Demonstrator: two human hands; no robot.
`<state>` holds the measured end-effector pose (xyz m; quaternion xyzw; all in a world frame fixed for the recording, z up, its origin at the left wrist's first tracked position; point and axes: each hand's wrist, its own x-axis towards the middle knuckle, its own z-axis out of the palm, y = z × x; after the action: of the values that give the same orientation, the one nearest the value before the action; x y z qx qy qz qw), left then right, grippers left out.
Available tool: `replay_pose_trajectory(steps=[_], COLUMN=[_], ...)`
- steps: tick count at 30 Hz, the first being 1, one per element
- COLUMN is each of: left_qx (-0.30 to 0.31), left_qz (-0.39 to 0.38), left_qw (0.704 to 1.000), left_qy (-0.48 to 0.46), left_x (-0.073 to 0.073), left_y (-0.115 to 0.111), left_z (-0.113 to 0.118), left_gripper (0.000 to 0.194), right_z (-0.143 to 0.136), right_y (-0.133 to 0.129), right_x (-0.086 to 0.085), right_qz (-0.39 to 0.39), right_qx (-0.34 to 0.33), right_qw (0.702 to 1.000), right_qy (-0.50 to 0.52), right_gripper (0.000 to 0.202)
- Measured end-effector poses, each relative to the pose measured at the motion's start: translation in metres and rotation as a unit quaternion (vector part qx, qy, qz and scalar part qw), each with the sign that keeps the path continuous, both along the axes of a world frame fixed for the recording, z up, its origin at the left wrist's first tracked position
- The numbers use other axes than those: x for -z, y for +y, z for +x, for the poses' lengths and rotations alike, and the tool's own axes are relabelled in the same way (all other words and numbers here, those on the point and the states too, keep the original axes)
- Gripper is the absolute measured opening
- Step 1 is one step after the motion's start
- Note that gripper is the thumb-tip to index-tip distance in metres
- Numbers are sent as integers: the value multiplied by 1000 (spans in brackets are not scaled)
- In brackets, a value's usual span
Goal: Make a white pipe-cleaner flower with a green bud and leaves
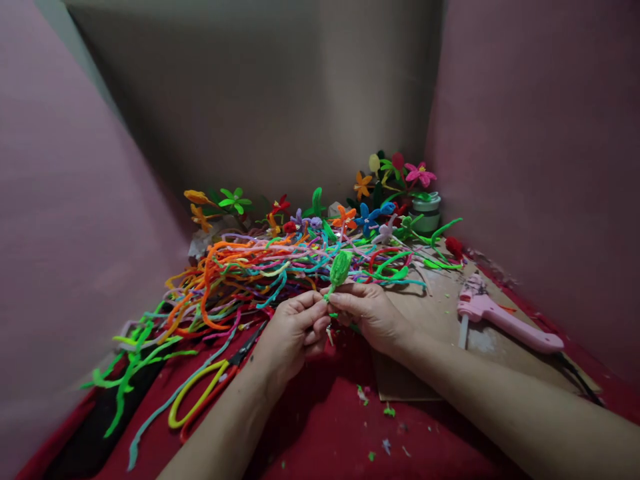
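Between my two hands stands a green pipe-cleaner flower bud (341,269), upright and leaning slightly right, on a thin stem. My left hand (303,323) pinches the stem below the bud with thumb and fingertips. From the other side my right hand (367,310) pinches the same stem just under the bud, its fingertips nearly touching the left ones. A pale stem end pokes out below the fingers. Part of the stem is hidden by the fingertips.
Behind my hands lies a heap of coloured pipe cleaners (260,260). Scissors (200,393) with yellow and red handles lie left. A pink glue gun (505,320) rests on a brown board (415,373) at right. Finished flowers (367,219) and a small pot (425,213) stand at the back.
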<state>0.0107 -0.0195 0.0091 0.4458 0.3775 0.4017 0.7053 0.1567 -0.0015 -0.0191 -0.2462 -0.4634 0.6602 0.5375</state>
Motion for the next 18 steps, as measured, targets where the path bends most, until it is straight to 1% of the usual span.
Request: replay_pose_trajectory(steps=[3,5,7,8,9,10,11,13,14,15,16,17,18], left_qx=[60,77,60,40,12,-24,-62,-129,-151,-164,-167,-166,-161], left_qz=[-53,-68,-47,-21,18,69,131,260,314,352,373,378,369], left_qw=[996,993,997,999,997,988,970,907,874,847,831,826,832], left_qy=[-47,-56,-21,19,73,134,197,304,339,362,377,384,382], left_x=[-4,-5,-5,-4,-3,-1,0,5,7,8,10,11,11], left_y=[1,2,1,-1,-2,-4,-6,-9,-10,-10,-9,-8,-6], left_z=[-4,-4,0,2,5,7,9,11,11,11,10,8,7], left_gripper=[11,12,16,18,21,22,22,15,12,10,11,13,14], right_z=[2,2,1,0,-1,-2,-3,-4,-4,-4,-4,-4,-3], right_y=[2,2,2,1,1,0,-1,-2,-2,-3,-3,-2,-2], right_x=[0,0,1,1,1,1,1,0,0,1,1,1,1], right_qz=[-9,-19,-34,-40,-43,-44,-43,-34,-28,-21,-12,-3,6], right_qx=[-60,-70,-47,-29,-11,6,19,39,48,54,58,62,64], right_qw=[998,997,998,998,999,999,999,999,998,998,998,998,998], right_qy=[20,30,28,25,21,19,17,12,10,8,3,-5,-18], right_gripper=[15,15,15,15,15,15,15,15,14,14,14,14,14])
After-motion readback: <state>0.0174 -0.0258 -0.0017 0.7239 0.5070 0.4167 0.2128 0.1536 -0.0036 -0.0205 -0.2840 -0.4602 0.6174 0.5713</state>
